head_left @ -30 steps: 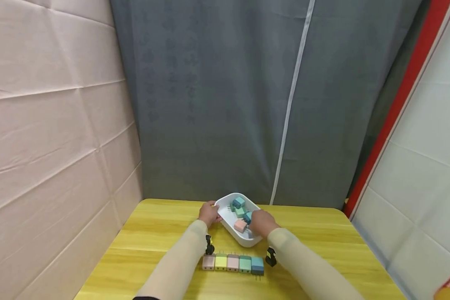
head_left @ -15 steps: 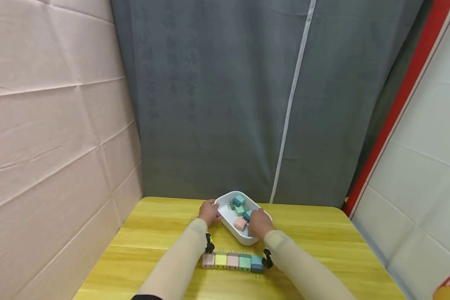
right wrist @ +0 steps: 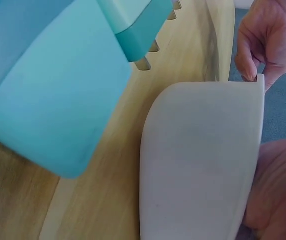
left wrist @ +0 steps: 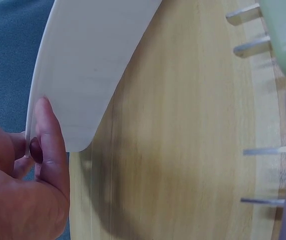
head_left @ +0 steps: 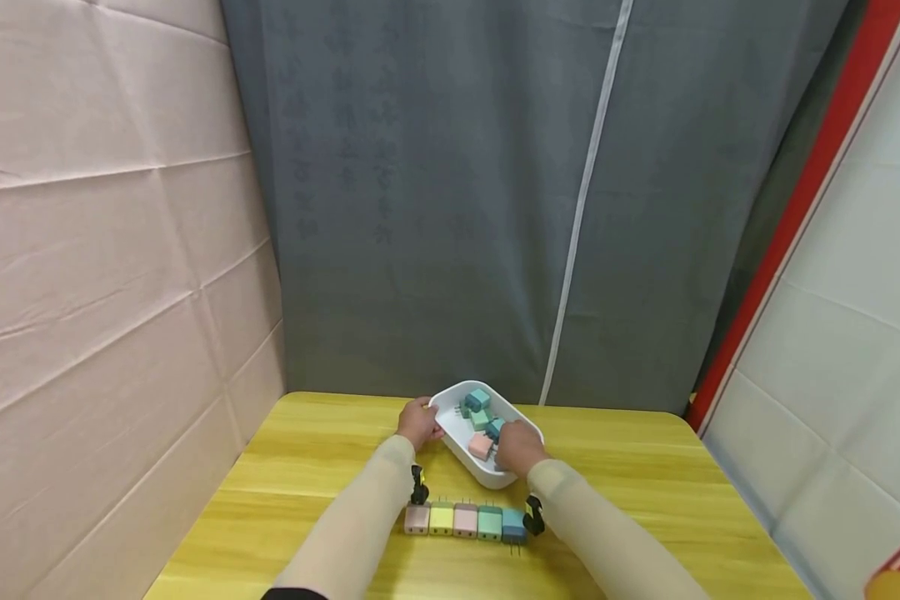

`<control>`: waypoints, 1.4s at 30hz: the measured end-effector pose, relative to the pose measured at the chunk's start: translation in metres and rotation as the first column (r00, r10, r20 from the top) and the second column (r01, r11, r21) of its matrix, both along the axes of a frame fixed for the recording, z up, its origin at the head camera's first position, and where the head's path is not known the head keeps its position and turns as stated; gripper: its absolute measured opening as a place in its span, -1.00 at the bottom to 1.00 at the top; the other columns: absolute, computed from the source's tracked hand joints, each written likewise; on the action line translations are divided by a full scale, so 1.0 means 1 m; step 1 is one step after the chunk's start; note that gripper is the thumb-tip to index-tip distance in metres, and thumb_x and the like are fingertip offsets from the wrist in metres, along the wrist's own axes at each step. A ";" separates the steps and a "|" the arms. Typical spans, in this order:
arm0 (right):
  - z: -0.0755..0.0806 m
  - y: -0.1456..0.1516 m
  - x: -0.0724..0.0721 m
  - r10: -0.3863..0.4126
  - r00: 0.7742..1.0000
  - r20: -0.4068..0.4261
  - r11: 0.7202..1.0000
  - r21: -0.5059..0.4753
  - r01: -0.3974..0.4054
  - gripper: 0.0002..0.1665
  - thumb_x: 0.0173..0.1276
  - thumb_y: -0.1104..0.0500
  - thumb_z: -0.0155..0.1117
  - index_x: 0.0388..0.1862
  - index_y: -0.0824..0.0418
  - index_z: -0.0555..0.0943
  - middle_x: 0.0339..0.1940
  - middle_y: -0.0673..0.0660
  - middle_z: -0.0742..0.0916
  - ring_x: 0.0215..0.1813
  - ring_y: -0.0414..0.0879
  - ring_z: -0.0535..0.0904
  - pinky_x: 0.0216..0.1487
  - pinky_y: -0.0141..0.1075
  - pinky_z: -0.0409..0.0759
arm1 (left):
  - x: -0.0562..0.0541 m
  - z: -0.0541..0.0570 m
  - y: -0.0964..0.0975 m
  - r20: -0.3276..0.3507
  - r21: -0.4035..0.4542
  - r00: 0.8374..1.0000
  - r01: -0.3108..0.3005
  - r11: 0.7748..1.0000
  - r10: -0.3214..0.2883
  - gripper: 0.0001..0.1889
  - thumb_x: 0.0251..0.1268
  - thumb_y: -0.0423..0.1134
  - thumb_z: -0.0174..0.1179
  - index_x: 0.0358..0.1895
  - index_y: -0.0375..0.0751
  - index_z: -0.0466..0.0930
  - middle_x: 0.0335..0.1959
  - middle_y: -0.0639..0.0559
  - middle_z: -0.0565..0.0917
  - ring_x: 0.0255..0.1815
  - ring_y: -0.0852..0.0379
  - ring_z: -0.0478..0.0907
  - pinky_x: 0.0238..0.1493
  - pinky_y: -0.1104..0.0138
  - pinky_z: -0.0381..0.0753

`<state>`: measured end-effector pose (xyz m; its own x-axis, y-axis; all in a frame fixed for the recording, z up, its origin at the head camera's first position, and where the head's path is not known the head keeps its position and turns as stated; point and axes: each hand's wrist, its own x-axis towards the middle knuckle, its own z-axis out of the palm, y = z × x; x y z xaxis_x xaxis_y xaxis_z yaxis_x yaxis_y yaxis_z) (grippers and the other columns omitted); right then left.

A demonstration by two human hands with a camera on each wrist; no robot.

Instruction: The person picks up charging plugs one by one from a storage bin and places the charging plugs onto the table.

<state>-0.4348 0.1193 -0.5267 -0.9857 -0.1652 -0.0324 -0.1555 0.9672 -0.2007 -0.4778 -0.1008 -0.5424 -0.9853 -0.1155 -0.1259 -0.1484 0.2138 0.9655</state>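
My left hand [head_left: 418, 423] pinches the left rim of a white plastic tray [head_left: 457, 461], thumb and fingers on either side of the rim in the left wrist view. My right hand [head_left: 521, 448] reaches over the tray's right side, fingers down inside it. Those fingertips are hidden, so I cannot tell what they hold. Inside lie several pastel plug-like blocks with metal prongs: a pink block [head_left: 481, 447], a green block [head_left: 480, 420] and a blue block [head_left: 477, 401] among them. The right wrist view shows the right hand [right wrist: 278, 195] behind the tray wall [right wrist: 198, 155].
A row of plug-like blocks stands before the tray: mauve [head_left: 417, 521], yellow [head_left: 441, 521], pink, green and blue [head_left: 513, 525]. The blue one's prongs point toward me, the others' away. The wooden table [head_left: 330, 433] ends at a grey curtain [head_left: 435, 250].
My right hand has shifted slightly left and deeper over the tray's blocks, its wrist now overlapping the row's blue block. My left hand keeps its grip on the rim.
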 end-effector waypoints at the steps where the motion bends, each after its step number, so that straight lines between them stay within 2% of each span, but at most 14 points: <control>1: 0.000 0.000 0.000 0.000 1.000 -0.005 1.000 0.000 0.000 -0.72 0.34 0.14 0.65 -0.25 0.31 0.73 -0.33 0.13 0.70 -0.21 0.01 0.55 0.10 -0.07 0.73 | -0.001 -0.001 0.000 -0.001 0.005 1.000 -0.001 1.000 0.001 -0.55 0.80 -0.30 0.08 0.57 -0.38 0.47 -0.33 -0.18 0.66 -0.50 0.13 0.62 -0.31 0.28 0.86; 4: -0.001 0.000 -0.001 -0.001 1.000 -0.012 1.000 0.002 0.001 -0.68 0.31 0.11 0.68 -0.27 0.31 0.72 -0.36 0.12 0.69 -0.24 0.01 0.55 0.02 -0.09 0.72 | -0.004 -0.003 0.000 0.004 0.014 1.000 -0.008 1.000 0.008 -0.57 0.79 -0.29 0.10 0.55 -0.36 0.50 -0.36 -0.15 0.64 -0.52 0.14 0.61 -0.34 0.30 0.86; 10: 0.000 0.000 -0.003 0.000 1.000 0.007 1.000 -0.009 0.000 -0.61 0.33 0.04 0.68 -0.16 0.30 0.72 -0.33 0.13 0.69 -0.24 0.01 0.55 0.02 -0.11 0.73 | -0.007 -0.008 -0.001 0.017 0.013 1.000 -0.017 1.000 0.017 -0.57 0.79 -0.27 0.12 0.55 -0.33 0.51 -0.34 -0.16 0.63 -0.54 0.17 0.57 -0.36 0.32 0.84; 15: -0.001 0.004 -0.003 0.004 1.000 0.018 0.998 -0.058 -0.003 -0.67 0.31 0.08 0.70 -0.26 0.27 0.73 -0.39 0.09 0.68 -0.29 0.00 0.56 -0.09 -0.13 0.71 | -0.006 -0.006 0.000 0.020 -0.010 1.000 -0.013 1.000 0.013 -0.56 0.78 -0.27 0.13 0.55 -0.34 0.51 -0.26 -0.20 0.66 -0.52 0.15 0.63 -0.29 0.27 0.87; 17: 0.000 0.005 -0.003 -0.006 1.000 0.025 0.996 -0.087 0.008 -0.68 0.30 0.11 0.71 -0.25 0.28 0.74 -0.36 0.10 0.69 -0.27 0.00 0.56 -0.08 -0.12 0.73 | -0.005 -0.005 -0.001 0.021 -0.019 1.000 -0.014 1.000 0.014 -0.56 0.78 -0.28 0.13 0.54 -0.34 0.51 -0.25 -0.21 0.67 -0.51 0.14 0.63 -0.27 0.25 0.88; 21: 0.004 0.005 -0.004 -0.038 0.999 0.034 0.990 -0.132 0.043 -0.60 0.32 0.11 0.71 -0.06 0.32 0.74 -0.16 0.20 0.72 -0.19 0.04 0.59 0.06 -0.05 0.81 | -0.004 -0.002 -0.001 0.025 -0.027 0.999 -0.020 0.999 0.021 -0.56 0.78 -0.27 0.14 0.55 -0.34 0.51 -0.25 -0.22 0.65 -0.53 0.14 0.61 -0.27 0.25 0.87; 26: 0.008 0.010 -0.005 -0.013 0.999 -0.043 0.993 -0.117 0.008 -0.54 0.32 0.10 0.71 0.00 0.37 0.73 -0.12 0.25 0.72 -0.19 0.04 0.60 0.02 -0.03 0.83 | -0.003 0.001 0.000 0.032 -0.034 0.999 -0.019 0.999 0.020 -0.54 0.79 -0.26 0.13 0.57 -0.34 0.49 -0.13 -0.29 0.69 -0.53 0.15 0.60 -0.33 0.32 0.84; 29: 0.011 0.013 -0.001 0.007 0.997 -0.080 0.990 -0.138 -0.018 -0.53 0.32 0.11 0.71 0.04 0.35 0.73 -0.14 0.20 0.70 -0.18 0.02 0.59 -0.01 -0.05 0.82 | -0.003 0.000 0.000 0.036 -0.030 0.999 -0.019 0.999 0.020 -0.54 0.80 -0.26 0.11 0.58 -0.33 0.49 -0.05 -0.31 0.71 -0.51 0.15 0.62 -0.37 0.36 0.82; 32: 0.015 0.015 0.004 0.008 0.996 -0.084 0.985 -0.172 -0.023 -0.46 0.34 0.10 0.70 0.16 0.34 0.72 -0.08 0.18 0.67 -0.15 0.00 0.58 0.04 -0.05 0.83 | -0.003 -0.002 0.000 0.028 -0.032 0.999 -0.019 0.999 0.020 -0.55 0.79 -0.28 0.11 0.56 -0.35 0.49 -0.04 -0.31 0.72 -0.50 0.13 0.64 -0.38 0.36 0.82; 36: 0.021 0.018 0.011 0.022 0.996 -0.092 0.978 -0.206 -0.040 -0.37 0.36 0.08 0.68 0.29 0.35 0.69 -0.03 0.19 0.62 -0.13 0.00 0.58 0.08 -0.01 0.84 | -0.003 -0.004 0.000 0.015 -0.046 1.000 -0.017 0.999 0.018 -0.56 0.79 -0.29 0.10 0.55 -0.37 0.50 -0.09 -0.27 0.73 -0.49 0.12 0.66 -0.31 0.31 0.85; 42: 0.026 0.023 0.023 0.044 0.992 -0.118 0.972 -0.223 -0.070 -0.36 0.36 0.07 0.69 0.31 0.31 0.69 0.05 0.21 0.64 -0.09 0.00 0.58 0.11 0.01 0.83 | -0.003 -0.005 0.000 0.002 -0.055 1.000 -0.013 0.998 0.013 -0.57 0.79 -0.29 0.10 0.54 -0.36 0.51 -0.17 -0.23 0.71 -0.51 0.12 0.65 -0.26 0.26 0.87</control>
<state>-0.4118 0.1418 -0.5004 -0.9698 -0.2115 0.1214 -0.2425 0.8877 -0.3913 -0.4808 -0.1006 -0.5470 -0.9834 -0.1354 -0.1211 -0.1537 0.2643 0.9521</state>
